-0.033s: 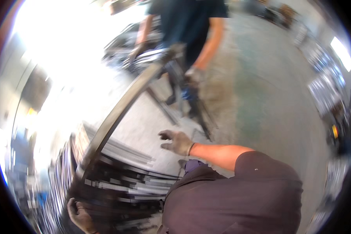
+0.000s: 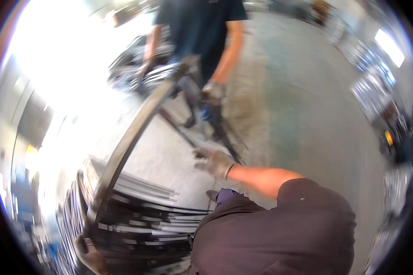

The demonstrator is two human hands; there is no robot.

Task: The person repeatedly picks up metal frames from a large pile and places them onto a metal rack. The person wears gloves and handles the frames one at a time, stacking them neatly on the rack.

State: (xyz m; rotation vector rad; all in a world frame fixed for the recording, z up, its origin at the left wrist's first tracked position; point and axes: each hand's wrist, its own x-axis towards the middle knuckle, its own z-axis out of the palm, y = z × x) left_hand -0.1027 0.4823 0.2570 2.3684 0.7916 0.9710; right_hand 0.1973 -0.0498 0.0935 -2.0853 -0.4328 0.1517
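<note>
I look down at a stack of dark flat metal strips (image 2: 142,215) lying on the concrete floor (image 2: 307,137). One long strip (image 2: 128,142) rises from the stack, from low on the left up toward the co-worker (image 2: 202,41) who stands at the far end; the picture bends it into an arc.

My left hand (image 2: 91,256), in a dark glove, is at the near lower end of this long strip, at the bottom edge of the picture. It seems closed around the end, but the view is blurred there and I cannot tell the grip for sure. My right hand (image 2: 211,160), in a light grey work glove, is stretched out over the floor with the fingers spread, holding nothing, apart from the stack and from the strip.

The co-worker's hands (image 2: 213,91) are also gloved, near the far end of the strip, where more metal pieces (image 2: 137,73) lie in strong light.

I judge the main risk to be that the long strip is carried at only two points: if one side lets go or moves faster, the strip may swing or drop on the stack. My left grip is at the very end, so it can slip. The edges can be sharp, and my free right hand gives no support now.
</note>
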